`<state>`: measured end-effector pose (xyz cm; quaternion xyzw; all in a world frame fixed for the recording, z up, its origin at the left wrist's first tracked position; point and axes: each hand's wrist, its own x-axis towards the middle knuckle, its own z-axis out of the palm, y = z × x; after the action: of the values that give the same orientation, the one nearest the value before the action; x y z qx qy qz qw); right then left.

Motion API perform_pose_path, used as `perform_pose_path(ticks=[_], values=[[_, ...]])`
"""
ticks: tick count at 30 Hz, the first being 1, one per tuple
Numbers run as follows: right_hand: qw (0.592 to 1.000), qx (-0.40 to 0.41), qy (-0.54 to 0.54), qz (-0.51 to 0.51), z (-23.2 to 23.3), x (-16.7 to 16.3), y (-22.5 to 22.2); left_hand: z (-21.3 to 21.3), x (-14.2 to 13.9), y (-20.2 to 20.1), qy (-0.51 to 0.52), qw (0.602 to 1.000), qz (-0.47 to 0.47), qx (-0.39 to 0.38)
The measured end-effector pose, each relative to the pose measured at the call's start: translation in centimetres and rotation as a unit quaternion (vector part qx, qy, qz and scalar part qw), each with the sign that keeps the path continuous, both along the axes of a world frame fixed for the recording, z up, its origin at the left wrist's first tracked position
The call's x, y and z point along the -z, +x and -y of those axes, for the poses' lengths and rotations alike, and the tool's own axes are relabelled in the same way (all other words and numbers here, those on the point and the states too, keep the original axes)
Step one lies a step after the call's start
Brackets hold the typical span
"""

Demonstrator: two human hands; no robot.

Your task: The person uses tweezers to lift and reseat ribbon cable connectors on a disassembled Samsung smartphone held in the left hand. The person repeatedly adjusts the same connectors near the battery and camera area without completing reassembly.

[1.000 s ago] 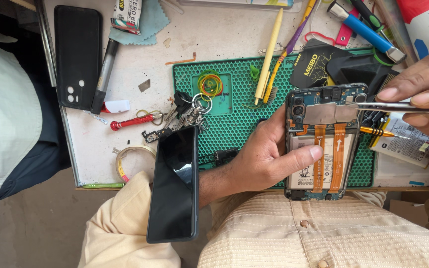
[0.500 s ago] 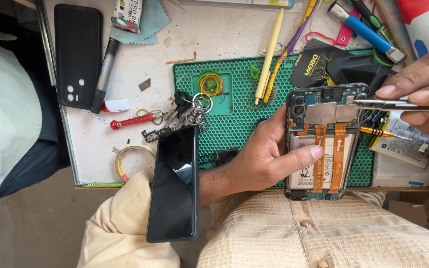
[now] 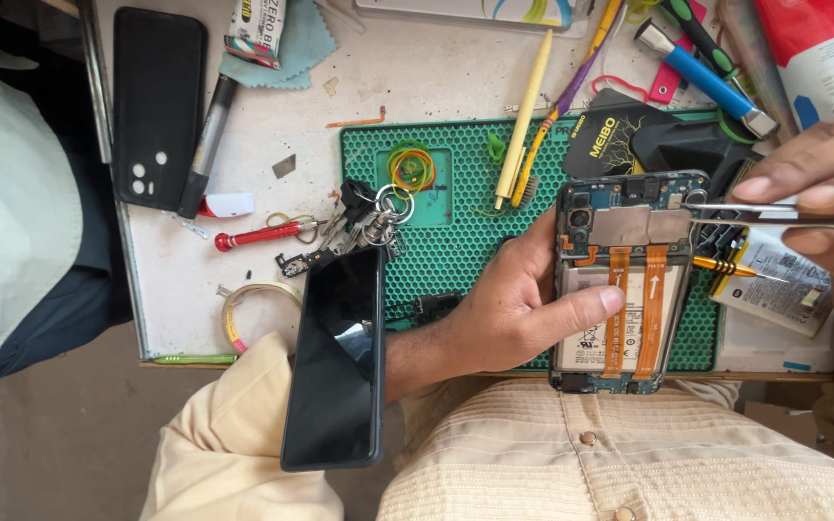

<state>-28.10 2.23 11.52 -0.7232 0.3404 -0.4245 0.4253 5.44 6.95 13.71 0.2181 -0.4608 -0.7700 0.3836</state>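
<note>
Thumb (image 3: 586,301) flat across opened phone (image 3: 625,280)

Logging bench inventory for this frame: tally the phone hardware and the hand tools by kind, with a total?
Opened phone, back off, held by left hand: 1
Dark phone lying screen-up on the knee: 1
Black back cover: 1
Loose battery: 1
Tweezers in right hand: 1
Red screwdriver: 1
Total: 6
</note>
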Motion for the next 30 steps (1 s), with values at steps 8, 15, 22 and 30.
perform_pose_path(ticks=[8,15,22,30], values=[[0.998,-0.014,0.055,0.006,-1.0,-1.0,0.6,-0.1,0.3,0.1,0.005,1.000,0.003,-0.011],[0.997,-0.046,-0.045,-0.032,0.0,1.6,-1.5,0.2,0.7,-0.1,0.004,1.000,0.002,-0.020],[0.984,-0.129,-0.115,-0.040,1.4,1.9,-2.6,0.2,0.6,0.2,-0.045,0.997,0.039,-0.042],[0.994,-0.018,-0.072,-0.085,-1.1,1.1,-1.8,0.3,0.3,0.1,-0.021,0.998,0.036,-0.044]])
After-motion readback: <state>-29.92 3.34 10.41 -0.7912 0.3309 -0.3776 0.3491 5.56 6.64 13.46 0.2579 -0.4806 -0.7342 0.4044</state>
